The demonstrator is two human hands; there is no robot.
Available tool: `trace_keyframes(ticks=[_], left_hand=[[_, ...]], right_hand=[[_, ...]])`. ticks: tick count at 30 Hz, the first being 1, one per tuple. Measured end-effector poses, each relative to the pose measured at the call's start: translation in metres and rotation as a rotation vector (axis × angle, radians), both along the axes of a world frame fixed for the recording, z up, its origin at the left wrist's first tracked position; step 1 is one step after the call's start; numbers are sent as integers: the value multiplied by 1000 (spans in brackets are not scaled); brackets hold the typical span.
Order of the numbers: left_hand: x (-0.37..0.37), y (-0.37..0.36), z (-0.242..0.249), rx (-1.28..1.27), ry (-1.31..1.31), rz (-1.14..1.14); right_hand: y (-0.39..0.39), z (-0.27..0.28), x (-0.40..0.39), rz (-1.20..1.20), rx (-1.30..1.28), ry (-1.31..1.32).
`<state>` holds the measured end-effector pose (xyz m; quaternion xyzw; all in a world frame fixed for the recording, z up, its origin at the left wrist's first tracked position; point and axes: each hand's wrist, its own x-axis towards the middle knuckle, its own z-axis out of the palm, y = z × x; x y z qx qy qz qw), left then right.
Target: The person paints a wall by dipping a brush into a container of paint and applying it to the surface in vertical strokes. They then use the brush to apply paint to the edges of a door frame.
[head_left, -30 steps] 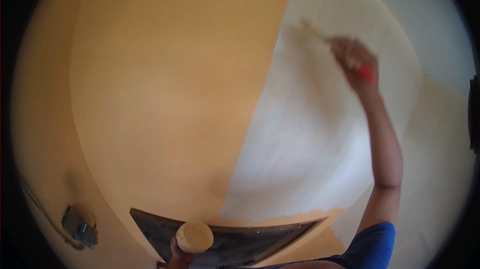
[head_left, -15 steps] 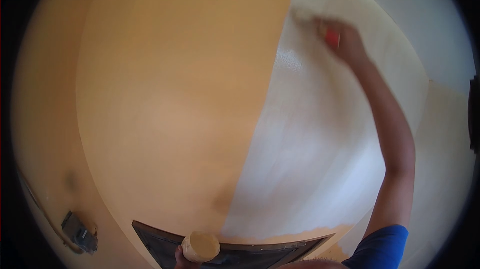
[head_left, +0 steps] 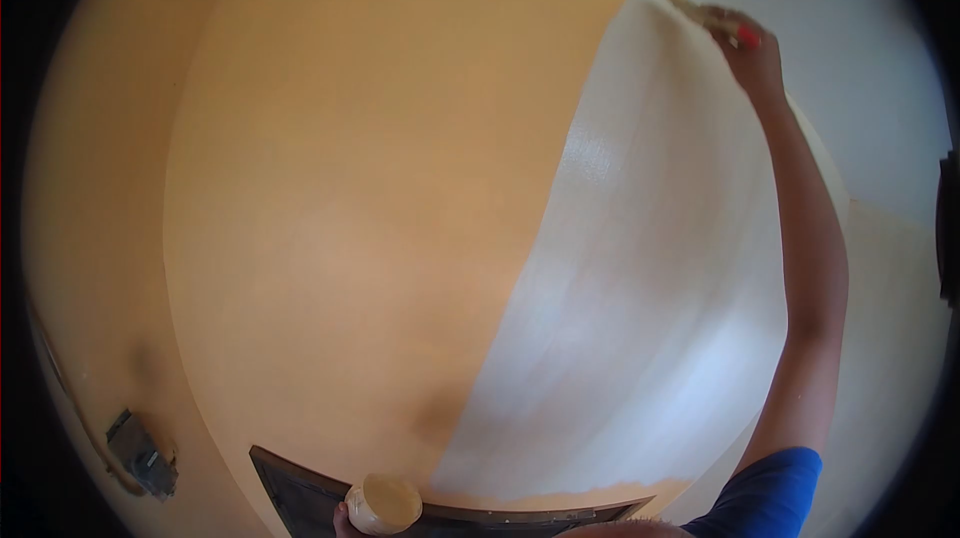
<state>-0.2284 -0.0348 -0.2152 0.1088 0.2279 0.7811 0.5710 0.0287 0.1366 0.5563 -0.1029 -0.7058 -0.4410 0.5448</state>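
My right hand (head_left: pixel 745 43) is raised high, its fingers wrapped round the handle of a paintbrush (head_left: pixel 690 8) with a red part near the grip. The bristles are at the top of the wall, close to the ceiling line. Behind the arm, a strip of whitish paint (head_left: pixel 640 268) covers the wall, glossy in places, with orange-yellow wall (head_left: pixel 380 188) to its left. Low in view, my left hand (head_left: pixel 345 522) holds a tub (head_left: pixel 385 504) of cream-coloured paint by its side; most of that hand is hidden or cut off.
A dark frame (head_left: pixel 300 483) runs along the wall's bottom, just behind the tub. At the lower left, a grey electrical box (head_left: pixel 143 455) with a cable hangs on the side wall. The pale ceiling (head_left: pixel 850 68) slopes across the upper right.
My right hand has moved the brush up and to the right, from the painted strip's left edge to the top of the wall. The tub sits slightly lower and further left in view.
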Motion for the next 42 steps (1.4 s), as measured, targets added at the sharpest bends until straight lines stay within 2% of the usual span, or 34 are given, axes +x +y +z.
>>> trace_keyframes(ticks=[3, 5, 6, 7, 8, 9, 10, 12, 14, 15, 17, 18, 19, 20, 21, 22, 24, 25, 27, 28, 29, 31, 33, 35, 36, 37, 38, 39, 40, 42], left_hand=[[2, 1, 0, 3, -8, 11], [3, 0, 0, 3, -9, 16], [3, 0, 0, 3, -8, 19], [1, 0, 1, 5, -7, 24], [0, 0, 2, 8, -7, 28], [-1, -1, 2, 13, -5, 35], [-2, -1, 2, 19, -5, 41], [-6, -3, 1, 25, -7, 48], [-8, -4, -1, 38, -6, 62], [-8, -6, -2, 41, -3, 72], [-10, -7, -4, 46, 0, 87], [-10, -7, -4, 52, -1, 93], [-10, -8, -4, 57, -2, 100], [-10, -8, -4, 66, -1, 102], [-10, -7, -4, 69, 0, 106], [-9, -6, -4, 76, -2, 109], [-5, -7, -4, 82, 5, 115], [-3, -7, -4, 87, 5, 121], [0, -6, -5, 100, 3, 125], [1, -5, -4, 109, 4, 131], [1, -4, -4, 117, 2, 135], [-1, 1, -8, 118, 2, 145], [-6, 4, -19, 67, -10, 143], [-11, -1, -8, 60, 9, 114], [-11, -2, -5, 63, 26, 92], [-10, -2, -12, 56, 18, 88], [-14, 4, -21, 92, -4, 84], [-14, 7, -19, 126, -26, 80], [-11, 6, -16, 122, -30, 79], [-3, 2, 15, 252, 20, -7]], right_hand=[[11, 42, -9, -47, -58, 66], [25, 38, -9, -106, -114, 83], [33, 24, -12, -135, -56, 18], [41, 6, -11, -164, 3, -45], [39, -26, -13, -135, -56, -85], [35, -59, -6, -129, -277, -171], [35, -103, -2, -41, -336, -358], [13, -184, 3, -156, -305, -701], [-16, -222, -5, -89, -338, -785], [-20, -213, -2, -90, -339, -793], [-11, -176, 5, -191, -112, -616], [-4, -147, 7, 97, -364, -448], [-18, -117, 1, -11, -245, -290], [-11, -82, 0, -22, -147, -137], [17, -34, 7, 115, -99, -108], [10, -9, -1, -17, 13, 1], [24, 42, -3, 66, 102, -3], [30, 51, -10, 70, 96, -9], [29, 60, -16, -91, 42, 67], [39, 57, -20, -107, 43, 7], [50, 51, -21, -127, 153, -47], [40, 3, -29, -157, 90, -68], [27, -53, -28, -127, 25, -225], [10, -106, -21, -145, -2, -466], [5, -114, -19, -144, -8, -470], [0, -119, -16, -37, -101, -495], [-4, -119, -14, 70, -186, -512], [-4, -105, -12, 77, -186, -392], [1, -83, -11, 53, -87, -303], [6, -35, -18, 30, -63, -104]])
